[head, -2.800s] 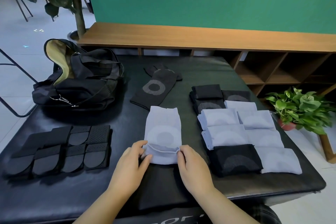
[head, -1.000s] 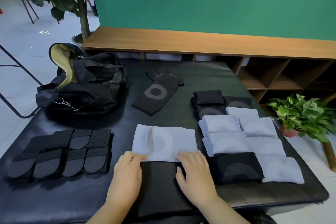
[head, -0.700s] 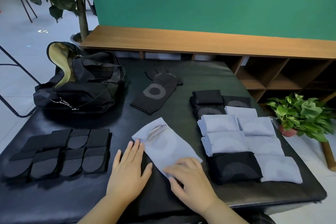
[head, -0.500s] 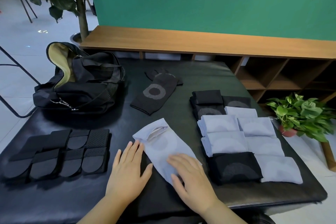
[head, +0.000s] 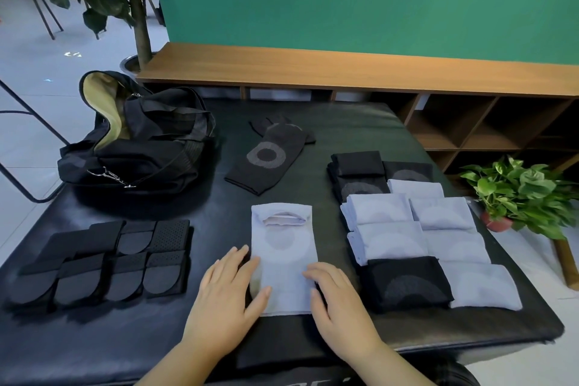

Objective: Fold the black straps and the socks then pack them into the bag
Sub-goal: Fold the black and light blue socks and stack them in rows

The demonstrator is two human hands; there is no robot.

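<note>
- My left hand (head: 226, 294) lies flat at the near left edge of the light blue sock (head: 283, 257), fingers straight and slightly spread, the thumb resting on the fabric.
- My right hand (head: 338, 299) lies flat at the sock's near right edge, fingers extended and close together, pressing on the cloth without pinching it.
- The light blue sock lies flat on the black table (head: 344, 122), lengthwise away from me, its open cuff at the far end. Half a second ago it lay on a diagonal; a second ago it lay crosswise. Both hands, which were lower on the sock, now flank its near half.
- Folded socks (head: 416, 229), light blue and black, lie in two rows just right of the flat sock; their arrangement matches the earlier frames.
- A black sock (head: 266, 160) with a grey ring lies unfolded beyond the blue one, well apart from it, in the same place as before.
- Folded black straps (head: 103, 260) sit in rows at the left of the table, unchanged.
- The bag (head: 141, 141), black and unzipped with its pale lining showing, rests at the table's far left corner, where it was earlier.
- A potted plant (head: 520, 194) stands beside the table on the right.
</note>
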